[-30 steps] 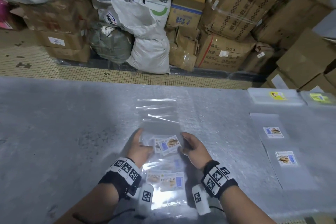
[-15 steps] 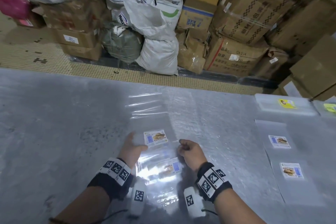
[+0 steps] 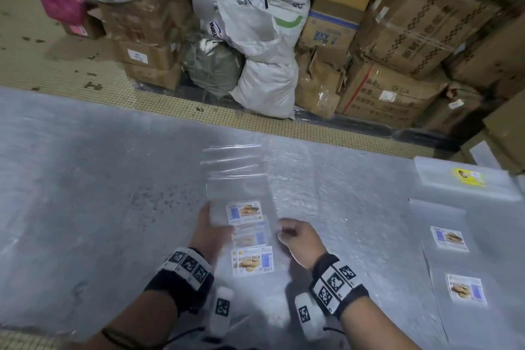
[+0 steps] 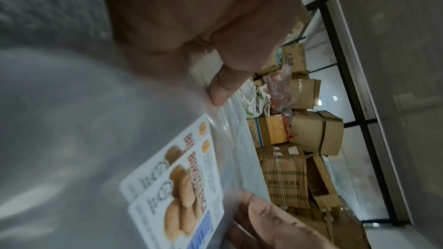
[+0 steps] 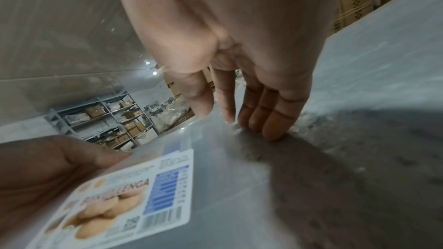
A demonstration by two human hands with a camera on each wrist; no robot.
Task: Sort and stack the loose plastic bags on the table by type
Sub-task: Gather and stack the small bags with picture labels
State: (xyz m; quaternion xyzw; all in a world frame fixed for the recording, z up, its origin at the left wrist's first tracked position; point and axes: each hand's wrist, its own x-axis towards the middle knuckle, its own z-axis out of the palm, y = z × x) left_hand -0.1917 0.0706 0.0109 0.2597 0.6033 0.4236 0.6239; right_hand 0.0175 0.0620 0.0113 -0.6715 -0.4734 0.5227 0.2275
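1. Table (image 3: 85, 179): grey, plastic-covered surface, spans the whole near half of the head view.
2. Left hand (image 3: 208, 231): lies on the left edge of the clear bags in front of the person. Left wrist view shows the thumb (image 4: 223, 90) down on the plastic; whether the fingers curl round the edge or only press, cannot tell.
3. Stack of clear bags (image 3: 241, 179): flat on the table between the two hands, long side running away from the person, bags slightly offset. Biscuit labels (image 3: 253, 261) show through, one near the wrists, another (image 3: 244, 212) further up and upside down.
4. Right hand (image 3: 298, 237): at the right edge of the same stack. Right wrist view shows thumb and index pinching the plastic edge, the other fingertips (image 5: 271, 130) down on the table beside it.
5. Two labelled bags (image 3: 450, 239) laid flat well to the right, apart from the hands.
6. Thick pile of bags with a yellow label (image 3: 468, 177) at the far right edge of the table.
7. Beyond the table: white sacks (image 3: 267, 85) and cardboard boxes (image 3: 397, 37) on the floor.
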